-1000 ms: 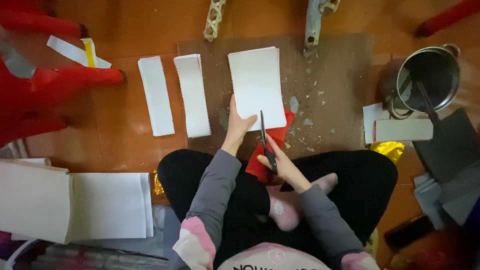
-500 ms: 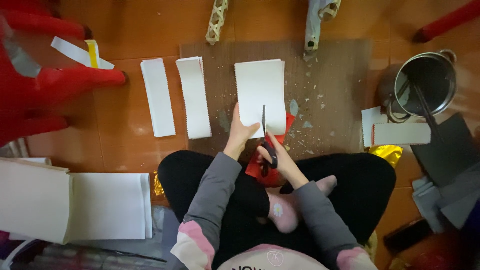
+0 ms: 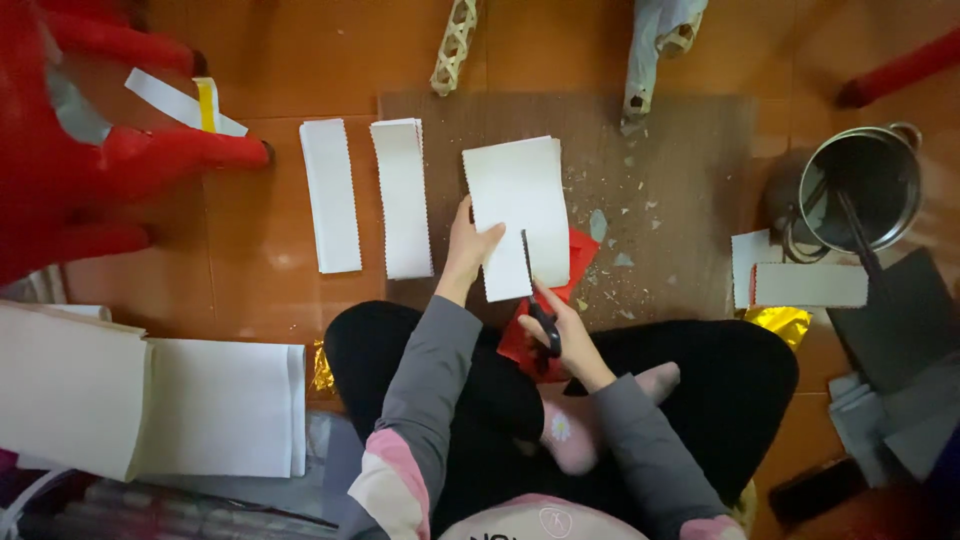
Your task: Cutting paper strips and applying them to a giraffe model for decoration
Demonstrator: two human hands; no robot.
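Observation:
My left hand (image 3: 470, 243) presses on the lower left of a white paper sheet (image 3: 520, 195) lying on a brown board (image 3: 660, 190). My right hand (image 3: 562, 325) grips black-handled scissors (image 3: 535, 290) whose blades cut into the sheet's near edge. Red paper (image 3: 578, 255) lies under the sheet and by my lap. Two cut white strips (image 3: 328, 195) (image 3: 402, 197) lie side by side left of the sheet.
A red plastic chair (image 3: 70, 150) stands at the left. A metal pot (image 3: 860, 190) sits at the right with white cards (image 3: 805, 283) and gold foil (image 3: 780, 322) near it. Stacks of white paper (image 3: 150, 405) lie at the lower left. Small paper scraps dot the board.
The scissors have advanced a little farther up into the white sheet. My left hand stays on the sheet.

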